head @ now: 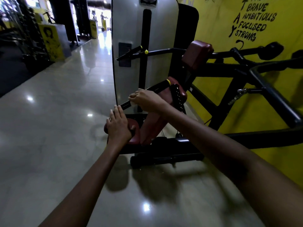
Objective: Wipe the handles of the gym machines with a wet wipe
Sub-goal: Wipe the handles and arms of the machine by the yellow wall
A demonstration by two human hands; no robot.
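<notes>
Clearly soft and limp, the wet wipe (pixel 134 102), bunched white against the black handle bar (pixel 152 89) low on the machine, beside the grey weight-stack cover (pixel 129 27). Pinched there under the curled fingers of the right hand (pixel 146 99). Best gripped folded, wrapped round the stiff bar, probably. Left hand (pixel 118 124) spread flat, resting on the red seat pad (pixel 133 131). Beyond, yellow wall (pixel 221 22) and glossy floor (pixel 57 120).

Floor (pixel 54 122): glossy, polished stone-like tiles
Handle (pixel 157 86): matt black
Pads (pixel 196 51): smooth maroon vinyl look
Shroud (pixel 127 30): satin grey panel
</notes>
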